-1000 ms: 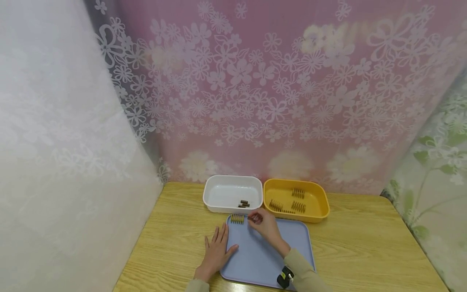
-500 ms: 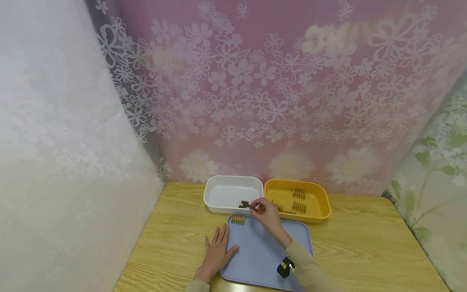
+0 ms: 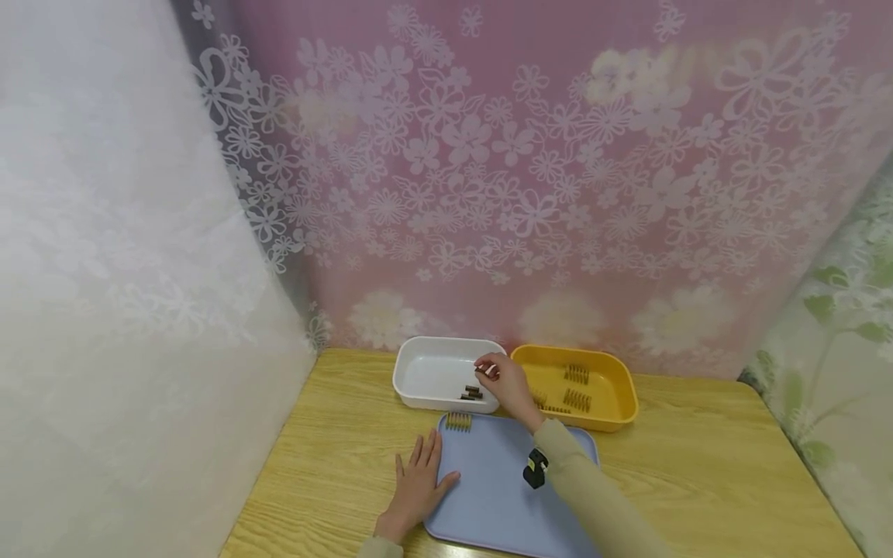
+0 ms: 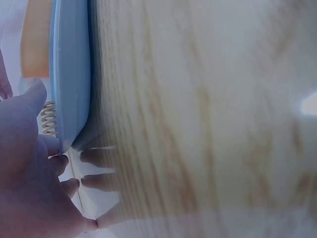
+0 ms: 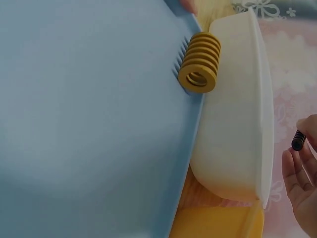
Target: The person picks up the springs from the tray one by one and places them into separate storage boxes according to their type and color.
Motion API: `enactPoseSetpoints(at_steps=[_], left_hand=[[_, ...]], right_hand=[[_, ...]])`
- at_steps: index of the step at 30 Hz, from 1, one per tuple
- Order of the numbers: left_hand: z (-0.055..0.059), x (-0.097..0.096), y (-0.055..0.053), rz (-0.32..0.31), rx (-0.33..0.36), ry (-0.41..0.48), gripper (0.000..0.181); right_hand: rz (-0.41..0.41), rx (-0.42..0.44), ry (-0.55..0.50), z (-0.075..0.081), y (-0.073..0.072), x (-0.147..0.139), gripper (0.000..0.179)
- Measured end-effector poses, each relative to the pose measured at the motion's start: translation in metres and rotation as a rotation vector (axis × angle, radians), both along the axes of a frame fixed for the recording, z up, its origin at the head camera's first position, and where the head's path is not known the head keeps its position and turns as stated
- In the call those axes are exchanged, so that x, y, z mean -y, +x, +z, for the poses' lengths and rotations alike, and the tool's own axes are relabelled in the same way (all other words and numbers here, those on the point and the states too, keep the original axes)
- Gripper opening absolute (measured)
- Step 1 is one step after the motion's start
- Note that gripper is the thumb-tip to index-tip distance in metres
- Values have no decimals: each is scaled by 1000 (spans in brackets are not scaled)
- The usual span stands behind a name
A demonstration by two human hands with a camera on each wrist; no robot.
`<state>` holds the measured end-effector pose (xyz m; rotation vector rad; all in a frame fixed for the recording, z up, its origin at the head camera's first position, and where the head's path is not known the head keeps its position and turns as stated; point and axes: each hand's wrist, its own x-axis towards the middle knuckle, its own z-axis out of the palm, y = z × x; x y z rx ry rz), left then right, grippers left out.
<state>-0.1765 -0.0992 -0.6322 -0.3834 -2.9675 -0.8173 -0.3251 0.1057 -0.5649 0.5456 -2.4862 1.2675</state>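
My right hand (image 3: pixel 508 385) is raised over the right end of the white box (image 3: pixel 446 407). Between thumb and fingertips it pinches a small dark spring (image 5: pixel 298 141); ridges show along its side. Several similar dark pieces (image 3: pixel 472 394) lie in the box's near right corner. At the far left corner of the blue tray (image 3: pixel 502 488) lies a thicker yellow spring (image 5: pixel 200 62). My left hand (image 3: pixel 415 488) rests flat at the tray's left edge, its thumb over the rim and its other fingers spread on or beside the edge.
Right of the white box, against it, stands a yellow box (image 3: pixel 617 418) with several coil springs (image 3: pixel 577 400) inside. Both boxes stand behind the tray on a wooden table (image 3: pixel 335 434). A flowered curtain (image 3: pixel 474 194) hangs behind the table.
My right hand has moved away from the tray, forward and up over the white box, still pinching the small dark spring. My left hand and the yellow spring stay in place.
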Motion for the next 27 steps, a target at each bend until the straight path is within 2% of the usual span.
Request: enactPoseSetpoints(at_steps=[4, 9, 15, 22, 27], left_hand=[[0, 1, 1, -8, -11, 5, 79], [-2, 1, 3, -17, -43, 16, 77], [-4, -1, 4, -18, 9, -15, 80], [-2, 1, 3, 1, 36, -9, 80], [-1, 4, 0, 0, 36, 1, 80]], right_hand=[[-4, 34, 60, -4, -11, 6, 12], [8, 88, 105, -9, -17, 11, 10], [-4, 123, 153, -15, -20, 15, 7], [5, 107, 256, -26, -27, 23, 5], [-4, 86, 380, -34, -32, 28, 5]])
